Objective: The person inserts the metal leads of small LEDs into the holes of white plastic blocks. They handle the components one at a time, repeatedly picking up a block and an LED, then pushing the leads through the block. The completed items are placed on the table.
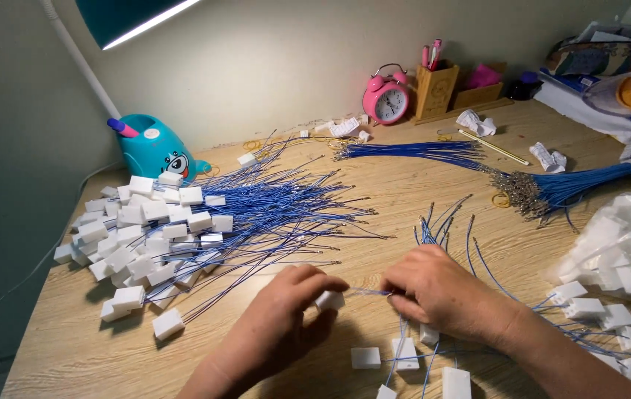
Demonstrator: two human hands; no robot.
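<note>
Left hand (280, 314): pinched white block (329, 300).
Right hand (437, 292): gripped blue wire (371, 292) near tip.
Handling: block light, rigid; wire thin, springy, probably slippery.

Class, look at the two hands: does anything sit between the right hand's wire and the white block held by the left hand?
Nothing visible does. The left hand pinches the white block, and the wire runs straight to it from the right hand across a bare gap above the table.
</note>
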